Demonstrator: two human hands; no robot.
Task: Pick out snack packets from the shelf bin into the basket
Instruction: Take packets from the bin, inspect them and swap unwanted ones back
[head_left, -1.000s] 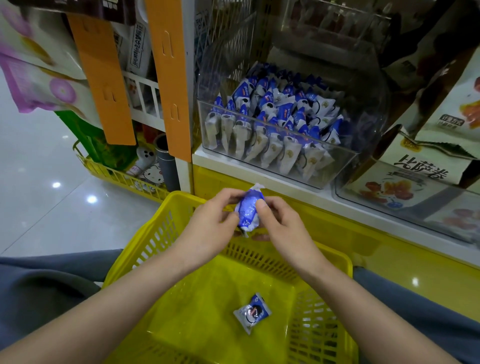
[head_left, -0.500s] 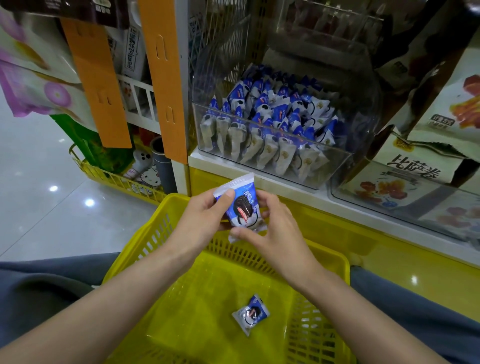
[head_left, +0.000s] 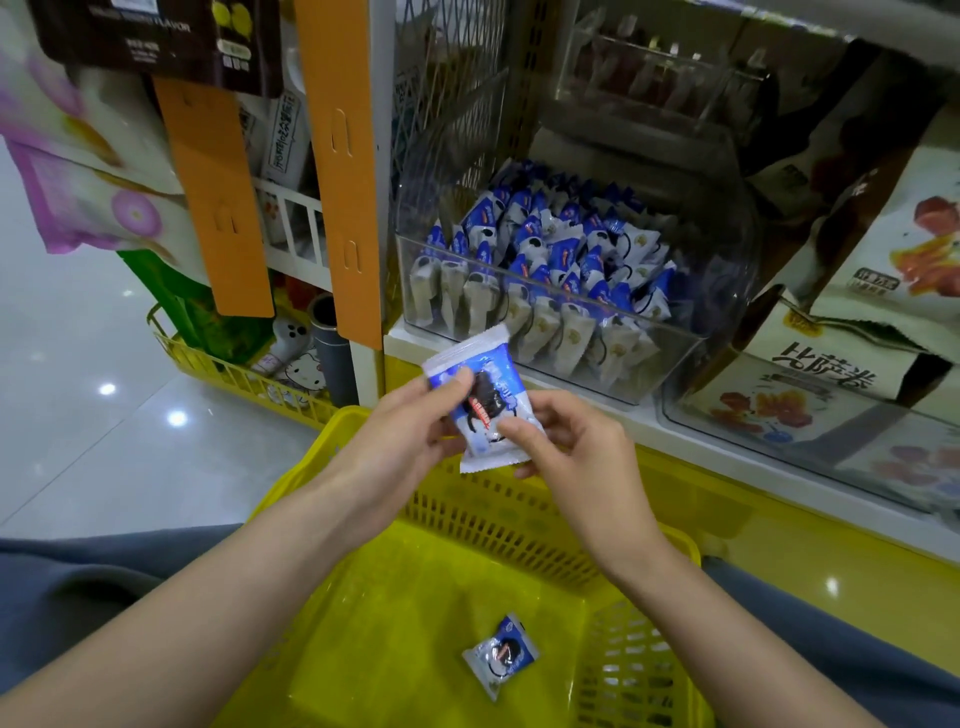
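A blue and white snack packet (head_left: 480, 397) with a dark cookie picture is held flat, facing me, above the far rim of the yellow basket (head_left: 332, 525). My left hand (head_left: 402, 441) pinches its upper left side with the thumb on its face. My right hand (head_left: 566, 449) pinches its lower right edge. A second packet (head_left: 501, 656) of the same kind lies on the basket floor. The clear shelf bin (head_left: 691, 358) behind the hands holds several more of these packets (head_left: 550, 270).
A clear bin of large orange-printed snack bags (head_left: 810, 395) sits to the right on the white shelf edge (head_left: 644, 421). Orange hanging strips (head_left: 337, 171) and a low yellow wire basket (head_left: 234, 376) with goods stand at left. Shiny floor lies further left.
The packet has been turned from edge-on to face up between both hands and lifted slightly. The packet on the basket floor has not moved.
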